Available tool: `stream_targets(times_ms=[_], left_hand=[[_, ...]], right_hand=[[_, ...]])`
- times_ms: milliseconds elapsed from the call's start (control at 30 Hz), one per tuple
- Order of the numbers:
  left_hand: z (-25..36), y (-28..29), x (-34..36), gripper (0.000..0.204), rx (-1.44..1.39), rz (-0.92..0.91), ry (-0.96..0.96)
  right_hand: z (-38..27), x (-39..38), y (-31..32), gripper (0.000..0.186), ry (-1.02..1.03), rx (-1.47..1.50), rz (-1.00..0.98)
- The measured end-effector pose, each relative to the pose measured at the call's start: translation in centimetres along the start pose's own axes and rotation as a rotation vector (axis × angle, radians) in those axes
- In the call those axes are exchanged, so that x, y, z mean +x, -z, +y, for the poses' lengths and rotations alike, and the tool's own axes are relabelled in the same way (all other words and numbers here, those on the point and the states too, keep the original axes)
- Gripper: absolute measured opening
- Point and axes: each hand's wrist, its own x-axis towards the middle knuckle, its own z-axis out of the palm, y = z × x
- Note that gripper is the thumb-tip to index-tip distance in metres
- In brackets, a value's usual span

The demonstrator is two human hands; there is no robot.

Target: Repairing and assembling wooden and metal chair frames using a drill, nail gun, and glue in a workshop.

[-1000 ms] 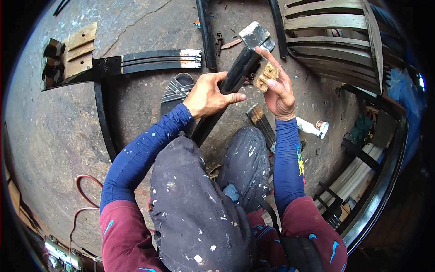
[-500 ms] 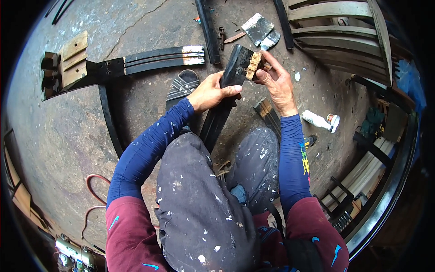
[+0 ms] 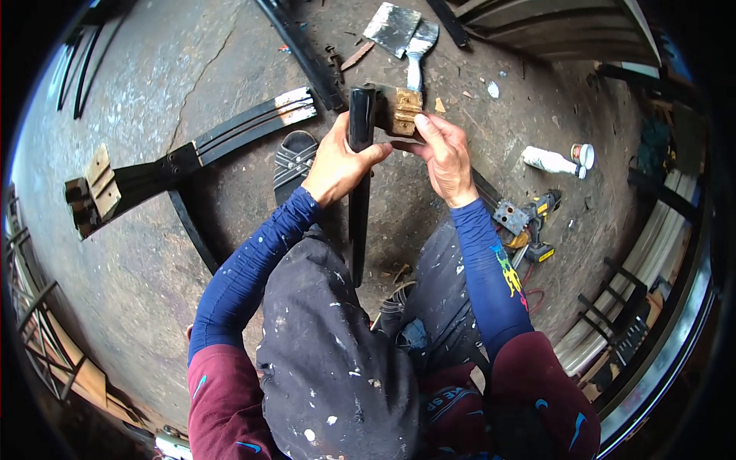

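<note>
My left hand (image 3: 340, 162) is wrapped round a glossy black beam (image 3: 357, 230) that runs up between my knees, its upper end near the middle of the picture. My right hand (image 3: 438, 157) is closed on a small grooved, pale brown block (image 3: 406, 103) beside that upper end, thumb pressed on its face. Dark material shows between block and beam; whether they are joined I cannot tell. Just beyond lie a scraper (image 3: 416, 50) and a square paint-smeared plate (image 3: 388, 31) on the floor.
Black frame pieces (image 3: 253, 120) lie at left and above (image 3: 299, 54). A sandal (image 3: 291, 172) is below the left piece. At right are a yellow-black drill (image 3: 537, 222), a white bottle (image 3: 548, 161), a small tub (image 3: 583, 153) and a slatted wooden piece (image 3: 560, 31).
The beam has turned from slanting to nearly straight up the picture. The block in my right hand now shows its grooved face more fully. The view has shifted, bringing the drill into sight.
</note>
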Motion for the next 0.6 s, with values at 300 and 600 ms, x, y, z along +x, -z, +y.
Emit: stream_targets(times_ms=[300, 600], left_hand=[[-2.3, -1.4, 0.2, 0.080, -0.136, -0.059, 0.102], [-0.5, -0.8, -0.2, 0.064, -0.226, -0.114, 0.181]], right_hand=[[2.7, 0.9, -0.1, 0.032, 0.155, -0.243, 0.139], [3.0, 0.7, -0.1, 0.028, 0.193, -0.062, 0.078]])
